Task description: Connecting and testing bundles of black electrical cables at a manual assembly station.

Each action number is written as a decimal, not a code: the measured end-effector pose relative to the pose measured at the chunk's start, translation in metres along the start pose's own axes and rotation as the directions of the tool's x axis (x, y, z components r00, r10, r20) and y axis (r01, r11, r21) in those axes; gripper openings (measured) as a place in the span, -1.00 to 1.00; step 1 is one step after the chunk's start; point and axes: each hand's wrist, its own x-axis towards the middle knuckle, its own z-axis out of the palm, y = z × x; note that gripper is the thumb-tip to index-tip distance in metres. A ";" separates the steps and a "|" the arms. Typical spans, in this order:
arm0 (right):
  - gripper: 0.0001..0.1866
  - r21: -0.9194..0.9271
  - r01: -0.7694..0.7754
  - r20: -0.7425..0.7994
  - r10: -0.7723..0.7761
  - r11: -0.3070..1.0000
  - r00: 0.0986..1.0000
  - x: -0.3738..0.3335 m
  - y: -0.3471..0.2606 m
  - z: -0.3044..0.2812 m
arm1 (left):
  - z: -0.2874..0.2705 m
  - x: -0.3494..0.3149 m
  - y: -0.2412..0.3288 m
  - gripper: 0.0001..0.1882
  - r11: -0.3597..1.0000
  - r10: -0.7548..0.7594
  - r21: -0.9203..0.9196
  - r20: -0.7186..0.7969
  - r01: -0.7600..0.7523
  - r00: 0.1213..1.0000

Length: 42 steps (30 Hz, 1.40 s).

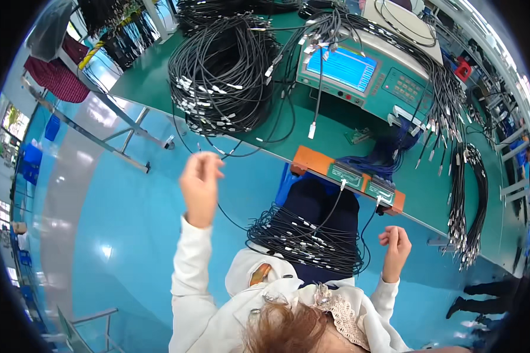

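My left hand is raised off the near left table edge, its fingers curled. A thin black cable runs behind it toward my lap; whether the fingers hold anything is hidden. My right hand is curled by the near edge, right of my lap, what it may hold not visible. A bundle of black cables with white ends lies across my thighs. Two small green circuit boards, one left and one right, sit on an orange block. A white-plugged black cable is connected at each board.
A big coil of black cables lies on the green table. Behind the boards stands a tester with a lit blue screen, cables draped over it. More cables hang off the right edge. Blue-purple wires lead to the boards.
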 end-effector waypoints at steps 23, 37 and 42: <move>-0.76 0.227 -0.283 0.768 0.008 0.932 0.640 0.001 -0.046 0.145 | 0.017 0.061 0.015 -0.91 0.744 -0.226 -0.562 0.297 0.361 0.928; -0.71 0.449 -0.661 0.845 -0.043 0.601 0.534 0.022 -0.073 0.157 | -0.024 0.011 0.034 -0.74 0.323 -0.261 -0.785 0.463 0.528 0.847; -0.63 0.323 -0.464 0.873 -0.070 0.825 0.483 -0.036 -0.025 0.056 | -0.096 0.079 0.030 -0.70 0.638 -0.155 -0.714 0.245 0.287 0.957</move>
